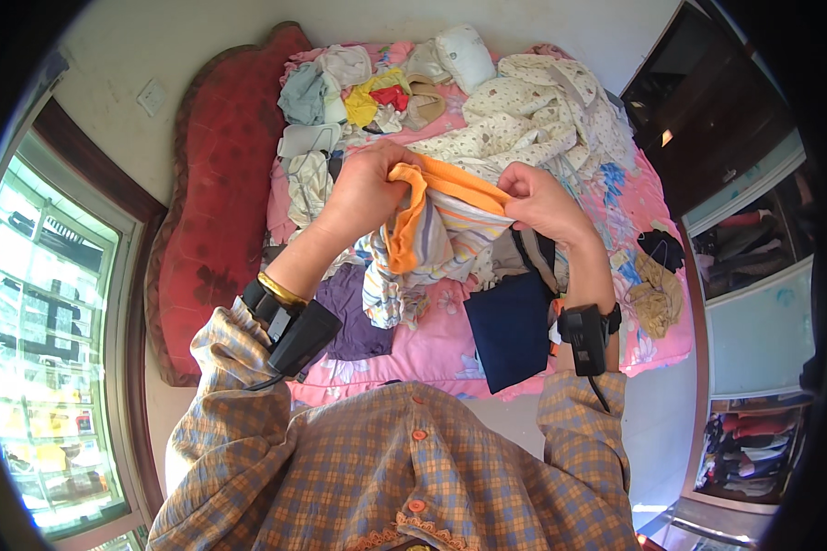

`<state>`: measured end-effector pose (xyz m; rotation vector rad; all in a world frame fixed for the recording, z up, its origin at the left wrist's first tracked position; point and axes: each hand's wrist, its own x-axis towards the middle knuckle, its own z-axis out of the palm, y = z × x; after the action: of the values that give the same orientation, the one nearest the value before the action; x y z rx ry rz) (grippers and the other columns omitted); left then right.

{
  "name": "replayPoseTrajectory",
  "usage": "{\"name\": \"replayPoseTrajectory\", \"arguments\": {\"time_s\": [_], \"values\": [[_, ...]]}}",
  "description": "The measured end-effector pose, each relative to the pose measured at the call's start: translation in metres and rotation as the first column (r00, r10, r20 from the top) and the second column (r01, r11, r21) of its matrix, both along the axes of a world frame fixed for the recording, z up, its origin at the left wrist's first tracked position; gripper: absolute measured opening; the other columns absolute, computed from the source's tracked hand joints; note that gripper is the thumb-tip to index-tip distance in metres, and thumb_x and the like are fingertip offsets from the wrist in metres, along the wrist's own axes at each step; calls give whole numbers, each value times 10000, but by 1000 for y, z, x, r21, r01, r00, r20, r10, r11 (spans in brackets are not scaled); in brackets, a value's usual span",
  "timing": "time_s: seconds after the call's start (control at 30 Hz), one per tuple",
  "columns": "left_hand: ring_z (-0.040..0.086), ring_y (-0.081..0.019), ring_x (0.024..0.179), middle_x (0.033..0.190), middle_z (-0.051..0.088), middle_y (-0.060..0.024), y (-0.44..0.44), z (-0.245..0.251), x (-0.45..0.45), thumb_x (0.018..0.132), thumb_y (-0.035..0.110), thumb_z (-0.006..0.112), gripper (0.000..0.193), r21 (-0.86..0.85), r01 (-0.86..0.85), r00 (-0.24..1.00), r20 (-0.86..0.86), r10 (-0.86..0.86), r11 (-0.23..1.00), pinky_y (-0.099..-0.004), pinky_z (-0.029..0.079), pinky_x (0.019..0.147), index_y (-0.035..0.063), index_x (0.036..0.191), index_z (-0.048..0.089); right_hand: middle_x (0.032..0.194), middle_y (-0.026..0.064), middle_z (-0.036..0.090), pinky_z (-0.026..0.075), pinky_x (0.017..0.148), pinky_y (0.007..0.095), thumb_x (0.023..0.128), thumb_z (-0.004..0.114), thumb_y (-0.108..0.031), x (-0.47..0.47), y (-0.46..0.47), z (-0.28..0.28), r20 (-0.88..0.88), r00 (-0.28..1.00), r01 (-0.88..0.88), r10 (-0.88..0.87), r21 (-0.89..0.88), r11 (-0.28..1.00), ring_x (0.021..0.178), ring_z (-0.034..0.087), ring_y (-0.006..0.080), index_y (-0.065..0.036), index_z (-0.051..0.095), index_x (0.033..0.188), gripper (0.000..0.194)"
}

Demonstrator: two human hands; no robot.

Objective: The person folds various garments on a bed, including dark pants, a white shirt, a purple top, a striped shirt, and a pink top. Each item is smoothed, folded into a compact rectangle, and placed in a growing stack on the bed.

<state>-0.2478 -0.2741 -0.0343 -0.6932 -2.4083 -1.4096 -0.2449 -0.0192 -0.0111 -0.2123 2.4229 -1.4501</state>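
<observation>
Between my two hands hangs a striped garment (455, 231) in white, orange, yellow and purple-grey, with a wide orange ribbed band along its top. My left hand (375, 180) grips the band at one end. The other end is pinched by the thumb and fingers of my right hand (543, 206). One orange edge drops in a loop below my left hand, and the cloth sags over the bed. Beneath it lie a purple cloth (358, 320) on the left and a folded navy cloth (511, 330) on the right.
Pink floral bedding (431, 344) covers the bed. Toward the wall lie a cream patterned blanket (524, 113), a yellow cloth (362, 103) and a white pillow (465, 58). A red padded headboard (224, 200) stands left. At right are a tan garment (655, 296) and wardrobe shelves with clothes (751, 441).
</observation>
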Motion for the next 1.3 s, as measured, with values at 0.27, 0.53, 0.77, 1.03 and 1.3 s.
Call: {"name": "replayPoseTrajectory", "arguments": {"time_s": [0.27, 0.53, 0.77, 1.03, 1.3], "values": [[585, -104, 812, 903, 589, -35, 19, 12, 3, 757, -93, 549, 229, 101, 115, 972, 196, -133, 988, -242, 486, 704, -3, 958, 609, 1016, 144, 560, 452, 831, 360, 699, 574, -46, 12, -24, -12, -589, 764, -90, 263, 306, 948, 958, 550, 301, 5, 611, 947, 256], [592, -121, 872, 938, 623, -59, 17, 8, -1, 746, -86, 562, 235, 20, 191, 955, 226, -190, 981, -247, 482, 747, -5, 958, 625, 930, 92, 575, 446, 810, 332, 696, 646, -59, 5, -30, -6, -384, 885, -279, 263, 14, 960, 927, 567, 211, -35, 559, 798, 136], [587, -89, 791, 889, 641, -30, -1, -8, -20, 796, -20, 571, 196, 4, -40, 983, 182, 39, 999, -231, 478, 704, 9, 983, 623, 862, 19, 547, 419, 763, 269, 709, 674, 0, 18, -17, 5, -569, 801, -166, 185, 85, 982, 837, 514, 119, -68, 445, 715, 238], [575, -71, 696, 786, 629, -13, 2, 6, -30, 761, 24, 557, 256, 23, -206, 941, 279, 192, 978, -231, 468, 628, 10, 1012, 609, 683, 94, 567, 449, 649, 325, 734, 696, -183, 32, -18, 2, -550, 811, 316, -201, 122, 941, 685, 568, 218, -51, 589, 843, 201], [583, -114, 814, 897, 633, -44, 23, 7, -27, 734, -36, 549, 282, 51, 7, 993, 118, -13, 999, -259, 473, 731, 35, 1002, 600, 819, 118, 647, 478, 664, 355, 787, 627, -181, 31, -63, -29, -563, 824, 278, -71, 290, 916, 739, 628, 266, -35, 583, 908, 195]]}}
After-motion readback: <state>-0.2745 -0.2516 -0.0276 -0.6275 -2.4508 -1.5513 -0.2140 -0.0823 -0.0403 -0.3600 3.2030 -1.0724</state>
